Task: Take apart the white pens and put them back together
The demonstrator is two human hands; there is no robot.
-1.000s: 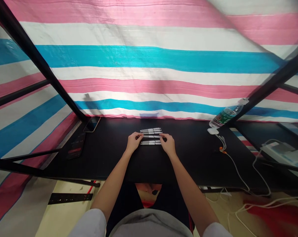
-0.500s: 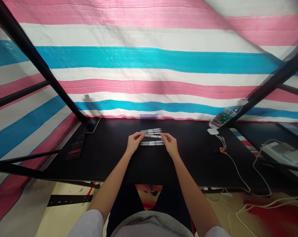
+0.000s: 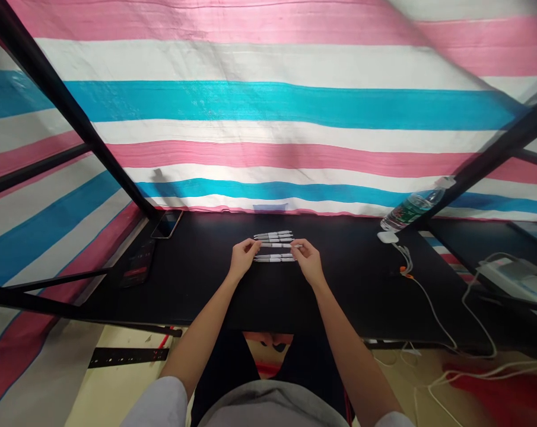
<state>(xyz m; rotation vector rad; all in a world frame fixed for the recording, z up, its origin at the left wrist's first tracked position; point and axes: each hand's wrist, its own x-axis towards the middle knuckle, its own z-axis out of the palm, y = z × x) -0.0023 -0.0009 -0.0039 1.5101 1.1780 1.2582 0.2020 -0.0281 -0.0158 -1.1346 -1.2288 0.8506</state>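
Observation:
Between my hands a white pen (image 3: 276,245) lies crosswise, pinched at both ends. My left hand (image 3: 243,256) is closed on its left end, thumb and fingertips together. At its right end, my right hand (image 3: 307,257) grips with the fingertips. Just beyond it, a group of similar white pens (image 3: 272,235) lies side by side on the black table (image 3: 268,296). Closer to me, more white pens (image 3: 275,258) form a second small row, partly between my hands.
A phone (image 3: 167,224) lies at the back left, with a dark phone-like device (image 3: 137,265) nearer. At the right a water bottle (image 3: 414,207) leans by a black post, near a white charger (image 3: 387,237) with cables. Striped sheeting (image 3: 268,107) hangs behind.
The view has shifted slightly. Both hands keep hold of the same pen, which has hardly moved; the far pens now look a little more spread apart from it.

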